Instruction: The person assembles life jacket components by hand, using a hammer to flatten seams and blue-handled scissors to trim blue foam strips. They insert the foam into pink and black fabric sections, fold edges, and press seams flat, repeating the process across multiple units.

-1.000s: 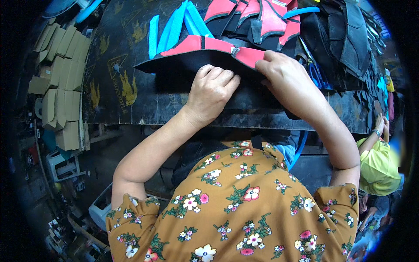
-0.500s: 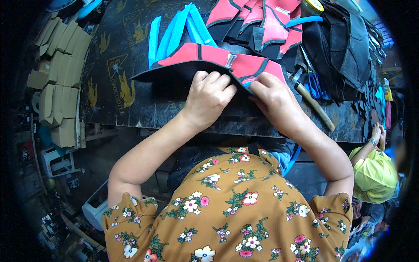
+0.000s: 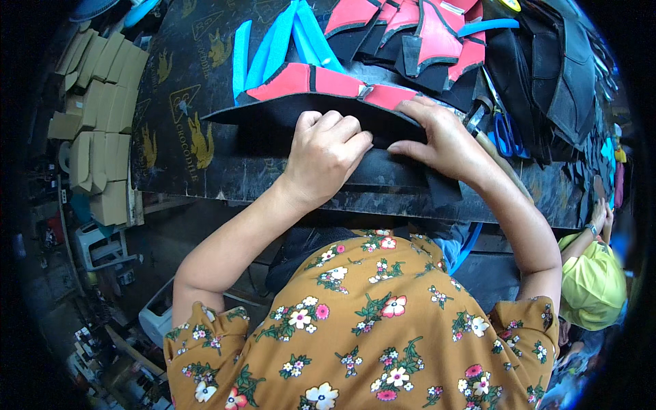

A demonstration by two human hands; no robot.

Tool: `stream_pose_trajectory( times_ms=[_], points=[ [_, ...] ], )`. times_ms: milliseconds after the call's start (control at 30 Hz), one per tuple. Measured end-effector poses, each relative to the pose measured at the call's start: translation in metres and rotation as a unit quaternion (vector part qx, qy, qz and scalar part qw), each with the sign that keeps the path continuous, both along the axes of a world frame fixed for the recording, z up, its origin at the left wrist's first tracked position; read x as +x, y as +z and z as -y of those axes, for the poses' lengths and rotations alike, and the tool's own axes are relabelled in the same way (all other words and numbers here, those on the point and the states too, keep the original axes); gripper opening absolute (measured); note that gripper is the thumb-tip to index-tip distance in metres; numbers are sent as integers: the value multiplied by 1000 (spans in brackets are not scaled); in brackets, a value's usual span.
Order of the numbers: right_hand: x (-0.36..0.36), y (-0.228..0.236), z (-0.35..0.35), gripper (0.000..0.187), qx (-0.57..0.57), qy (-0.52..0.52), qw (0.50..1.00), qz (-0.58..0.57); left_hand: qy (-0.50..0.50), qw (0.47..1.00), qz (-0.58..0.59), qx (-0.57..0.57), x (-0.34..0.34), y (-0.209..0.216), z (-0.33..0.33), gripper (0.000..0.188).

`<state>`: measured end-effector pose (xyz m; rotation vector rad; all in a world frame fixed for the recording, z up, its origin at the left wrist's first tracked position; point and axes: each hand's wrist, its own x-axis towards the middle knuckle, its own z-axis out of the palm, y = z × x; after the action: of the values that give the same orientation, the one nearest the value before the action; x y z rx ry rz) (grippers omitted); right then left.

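Observation:
A pink-and-black fabric panel (image 3: 335,82) with dark seam strips lies raised along its near edge, its black side showing towards me. Curled against that black side is my left hand (image 3: 324,154), closed, with its fingertips turned in and what they pinch hidden. My right hand (image 3: 441,137) is at the panel's right end, fingers laid over the pink edge and thumb spread apart below. Several blue foam strips (image 3: 273,51) lean just behind the panel.
More pink-and-black panels (image 3: 437,34) are heaped at the back. Blue-handled scissors (image 3: 504,133) and a wooden-handled hammer (image 3: 502,154) lie right of my right hand. Black padded pieces (image 3: 564,75) are stacked at right. Cardboard boxes (image 3: 106,150) line the left; a person in yellow (image 3: 594,277) is at right.
My right hand has opened from its pinch on the panel, the thumb moving away from the fingers, and shifted slightly right. The panel's right part has flattened. My left hand stays nearly in place.

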<state>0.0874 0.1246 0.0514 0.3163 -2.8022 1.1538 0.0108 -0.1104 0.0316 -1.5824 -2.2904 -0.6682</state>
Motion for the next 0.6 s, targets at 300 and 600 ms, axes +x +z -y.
stream_pose_trajectory(
  times_ms=[300, 600],
  points=[
    [13, -12, 9, 31, 28, -14, 998, -52, 20, 1000, -18, -4, 2, 0, -4, 11],
    [-1, -6, 8, 32, 70, 4, 997, -30, 25, 1000, -10, 3, 1, -2, -5, 14]
  ],
)
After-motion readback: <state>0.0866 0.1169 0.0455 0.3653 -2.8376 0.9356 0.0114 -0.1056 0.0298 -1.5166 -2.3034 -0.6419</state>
